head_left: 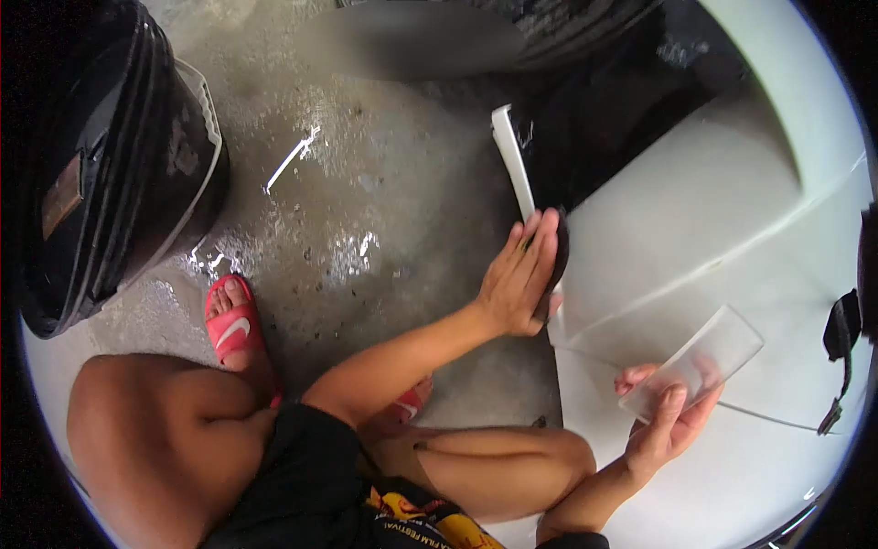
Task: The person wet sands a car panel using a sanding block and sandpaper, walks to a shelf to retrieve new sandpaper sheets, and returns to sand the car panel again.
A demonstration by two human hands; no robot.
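Note:
My left hand (pixel 521 279) lies flat, fingers straight, along a dark rounded pad (pixel 562 252). The pad is pressed against the lower edge of a white car body panel (pixel 658 247); most of it is hidden behind my fingers. Just beyond the fingertips a narrow white strip (pixel 512 160) juts out from the panel's edge. My right hand (pixel 672 425) grips a clear, frosted rectangular plastic piece (pixel 700 361) by its near end, thumb on top and fingers behind. That piece is held over the white panel, tilted up to the right.
A black bucket (pixel 197 169) with a pale handle stands at the left. The concrete floor (pixel 384 192) is wet. A dark tyre (pixel 585 32) is at the top. My bent knees and red sandals (pixel 233 320) are below. A dark strap-like piece (pixel 841 348) hangs at the right.

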